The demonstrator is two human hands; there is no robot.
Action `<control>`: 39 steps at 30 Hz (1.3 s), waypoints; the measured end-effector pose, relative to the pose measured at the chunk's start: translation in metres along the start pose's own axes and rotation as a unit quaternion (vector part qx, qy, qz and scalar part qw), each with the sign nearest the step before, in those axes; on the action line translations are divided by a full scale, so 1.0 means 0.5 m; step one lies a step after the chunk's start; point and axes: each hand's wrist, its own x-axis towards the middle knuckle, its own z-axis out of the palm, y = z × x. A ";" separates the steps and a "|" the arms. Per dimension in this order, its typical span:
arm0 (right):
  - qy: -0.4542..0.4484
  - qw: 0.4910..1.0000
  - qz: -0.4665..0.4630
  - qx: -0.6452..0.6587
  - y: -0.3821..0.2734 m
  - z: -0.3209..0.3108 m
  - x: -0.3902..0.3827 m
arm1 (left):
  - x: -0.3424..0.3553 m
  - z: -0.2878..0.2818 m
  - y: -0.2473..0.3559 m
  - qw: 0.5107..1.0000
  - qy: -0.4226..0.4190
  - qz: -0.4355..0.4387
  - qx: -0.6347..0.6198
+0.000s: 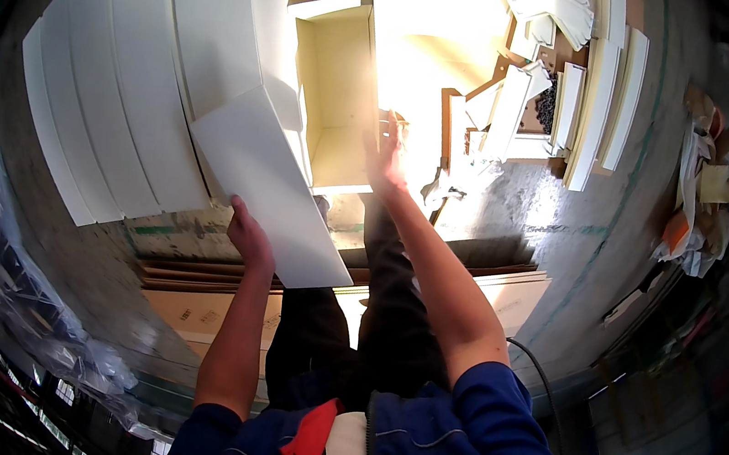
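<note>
My left hand [244,232] grips the long edge of a white panel [280,203], which is tilted diagonally across the lower part of an open cream cabinet carcass [329,145] and the white boards beside it. My right hand [390,153] is at the carcass's right side wall, its fingers curled near the edge and partly washed out by glare; I cannot make out what, if anything, is in them. The carcass has a cross divider [329,7] toward the top and a bright, overexposed surface to its right.
Long white boards [126,77] lie side by side at the left. Piled white strips [596,111] and a dark heap of small parts [545,104] are at the upper right. Crumpled wrapping [701,189] lies farther right. Flat cardboard [503,296] lies by my legs, and a black cable [539,370] passes my right arm.
</note>
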 end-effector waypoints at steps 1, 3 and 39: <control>-0.010 1.000 0.004 0.008 -0.005 -0.004 -0.004 | 0.001 0.002 0.011 1.000 -0.008 -0.009 0.000; -0.028 0.999 0.013 0.025 -0.014 -0.015 -0.012 | 0.009 0.007 0.021 0.999 -0.020 -0.028 -0.026; 0.073 0.993 0.091 0.026 0.119 -0.001 -0.194 | 0.129 -0.112 -0.023 0.877 -0.448 -0.089 -0.146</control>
